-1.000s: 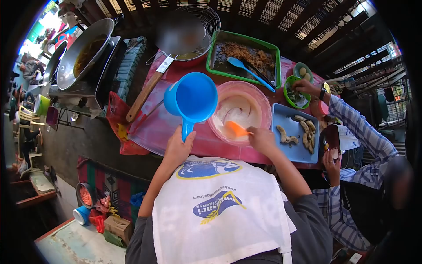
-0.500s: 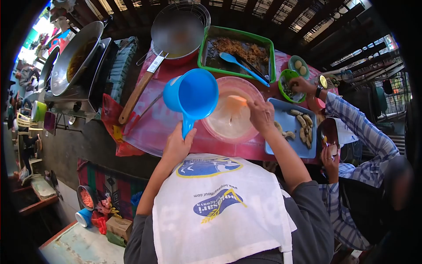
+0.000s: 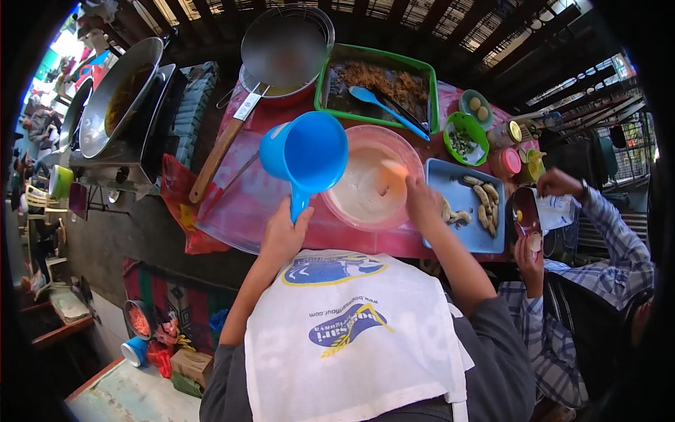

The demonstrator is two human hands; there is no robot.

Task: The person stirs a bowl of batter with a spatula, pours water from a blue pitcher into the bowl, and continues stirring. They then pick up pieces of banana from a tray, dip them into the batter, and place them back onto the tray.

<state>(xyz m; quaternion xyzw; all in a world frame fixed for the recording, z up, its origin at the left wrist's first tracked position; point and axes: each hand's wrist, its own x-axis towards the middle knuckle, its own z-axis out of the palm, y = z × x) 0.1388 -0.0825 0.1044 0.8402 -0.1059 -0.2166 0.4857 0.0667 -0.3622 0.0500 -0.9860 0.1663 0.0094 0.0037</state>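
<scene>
By its handle, my left hand (image 3: 283, 238) grips a blue plastic dipper (image 3: 309, 151), its open mouth facing me and its inside looking empty. The dipper overlaps the left side of a pink basin (image 3: 415, 151). Pale, runny batter (image 3: 358, 179) fills the bottom of that basin. Over the basin's right rim, my right hand (image 3: 424, 205) is closed around an orange utensil (image 3: 394, 168), blurred by motion, whose far end is at the batter. Right beside this hand is a blue tray (image 3: 464, 238) with peeled bananas (image 3: 485, 200).
Behind the basin stands a green-rimmed tray (image 3: 436, 84) of brown shreds with a blue spoon (image 3: 387, 109). A green bowl (image 3: 450, 144), jars (image 3: 505, 162) and a wooden-handled strainer (image 3: 219, 158) surround it. A co-worker's hands (image 3: 559, 183) are at the right; a wok (image 3: 133, 91) is left.
My right hand has moved slightly right and down with the orange utensil. My left hand and the dipper have barely moved. The co-worker's hand has left the green bowl and drawn back right.
</scene>
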